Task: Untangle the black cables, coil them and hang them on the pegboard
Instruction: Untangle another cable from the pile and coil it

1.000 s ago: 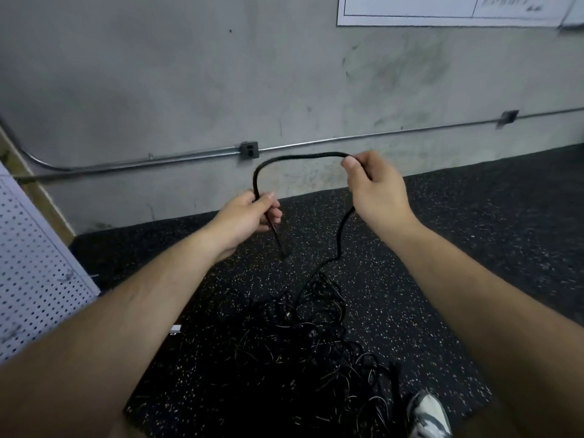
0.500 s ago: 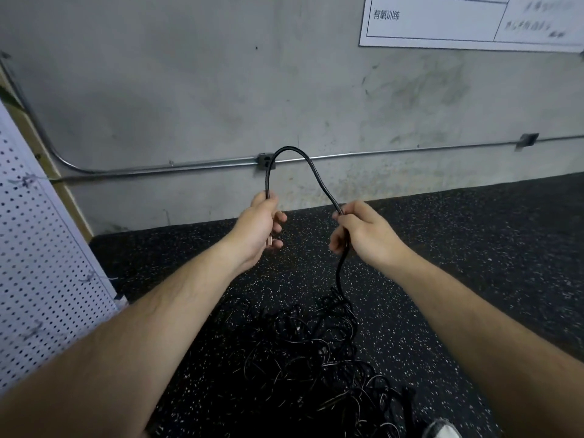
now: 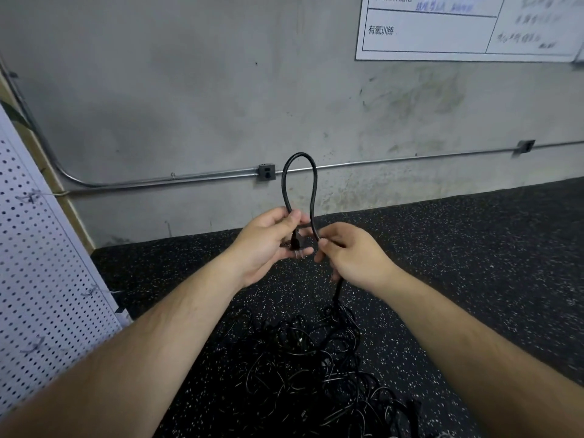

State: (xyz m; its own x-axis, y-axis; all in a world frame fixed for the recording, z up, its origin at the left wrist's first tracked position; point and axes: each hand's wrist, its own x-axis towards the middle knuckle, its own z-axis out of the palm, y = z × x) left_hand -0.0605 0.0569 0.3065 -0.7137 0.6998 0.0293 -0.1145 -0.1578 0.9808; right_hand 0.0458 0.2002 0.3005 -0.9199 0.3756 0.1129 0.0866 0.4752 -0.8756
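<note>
A black cable (image 3: 311, 178) stands up as a narrow loop above both hands. My left hand (image 3: 268, 245) pinches the cable near its plug end, and the plug (image 3: 296, 243) hangs between my fingers. My right hand (image 3: 350, 256) grips the other side of the loop, close beside the left. From my right hand the cable drops to a tangled pile of black cables (image 3: 313, 365) on the floor. The white pegboard (image 3: 38, 273) leans at the left edge.
A grey concrete wall (image 3: 189, 90) rises ahead with a metal conduit (image 3: 177, 180) and an outlet box (image 3: 266, 172). A white chart (image 3: 458, 26) hangs at the upper right. The floor (image 3: 474, 248) is black speckled rubber. A wooden frame edges the pegboard.
My right hand has come down and in toward the left hand. The wide arch of cable has narrowed into a tall, tight loop. The camera has tilted up.
</note>
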